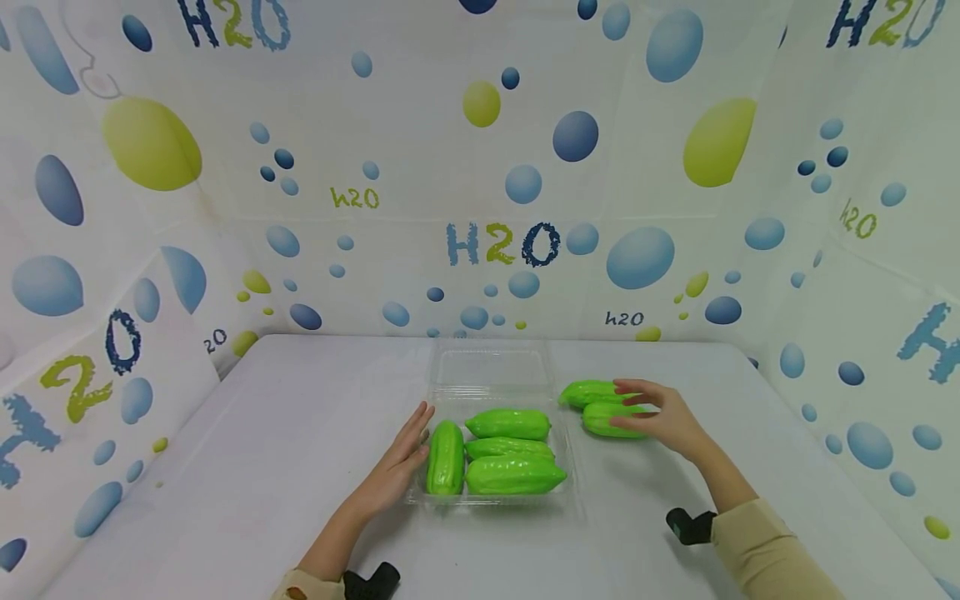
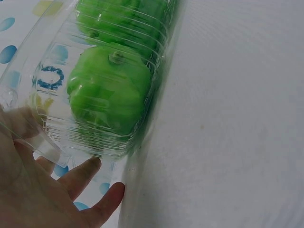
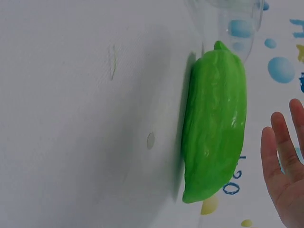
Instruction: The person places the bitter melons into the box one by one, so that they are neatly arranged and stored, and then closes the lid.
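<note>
On the white surface (image 1: 285, 467), a transparent plastic box (image 1: 495, 500) sits near the middle, its clear lid (image 1: 491, 367) folded back on the far side, which leaves the tray accessible from above. The person's left hand (image 1: 396, 468) is at the box's left wall, fingers extended and grasping nothing; it probably steadies the light plastic, though actual contact is hard to confirm. The right hand (image 1: 667, 421) hovers at the loose pair on the right, fingers spread and not closed around anything. The right wrist view shows a gap between its visible fingers and the near loose vegetable (image 1: 609, 419); whether the thumb touches it cannot be told. The far loose vegetable (image 1: 585, 393) lies just beside it, and both rest on the surface to the right of the box, within easy reach of that hand. Inside the box are four glossy green vegetables: an upright-lying one (image 1: 446, 458) runs near to far along the left wall, while the far one (image 1: 512, 424), the middle one (image 1: 508, 448) and the near one (image 1: 516, 476) lie left to right beside it, an arrangement that seems chosen to use the tray's width.
</note>
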The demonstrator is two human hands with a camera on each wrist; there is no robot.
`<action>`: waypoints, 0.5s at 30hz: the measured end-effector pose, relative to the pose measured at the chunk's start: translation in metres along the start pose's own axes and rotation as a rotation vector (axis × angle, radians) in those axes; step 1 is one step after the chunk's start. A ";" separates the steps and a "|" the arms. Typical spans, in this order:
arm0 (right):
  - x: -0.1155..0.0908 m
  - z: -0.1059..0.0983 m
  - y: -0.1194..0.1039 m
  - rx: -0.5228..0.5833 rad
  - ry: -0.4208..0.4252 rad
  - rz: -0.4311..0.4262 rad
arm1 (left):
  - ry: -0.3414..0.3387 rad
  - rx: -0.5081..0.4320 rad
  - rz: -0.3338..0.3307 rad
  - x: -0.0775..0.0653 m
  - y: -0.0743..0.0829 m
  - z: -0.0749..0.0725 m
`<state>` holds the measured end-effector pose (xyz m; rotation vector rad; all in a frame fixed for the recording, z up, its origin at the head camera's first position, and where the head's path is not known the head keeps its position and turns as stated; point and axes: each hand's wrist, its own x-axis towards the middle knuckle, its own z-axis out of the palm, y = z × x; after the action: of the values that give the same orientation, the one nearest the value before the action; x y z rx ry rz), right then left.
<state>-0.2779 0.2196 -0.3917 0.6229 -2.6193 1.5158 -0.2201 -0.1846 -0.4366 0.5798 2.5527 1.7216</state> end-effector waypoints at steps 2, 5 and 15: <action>-0.001 -0.002 0.001 -0.006 0.001 0.019 | -0.001 -0.003 -0.009 0.000 0.001 0.000; -0.003 -0.004 0.001 -0.022 0.002 0.044 | -0.004 -0.006 -0.019 0.000 0.002 -0.001; -0.005 -0.011 0.006 -0.058 0.009 0.098 | -0.008 -0.007 -0.024 0.000 0.002 -0.001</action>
<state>-0.2776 0.2327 -0.3926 0.4891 -2.7136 1.4571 -0.2193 -0.1849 -0.4344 0.5523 2.5366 1.7170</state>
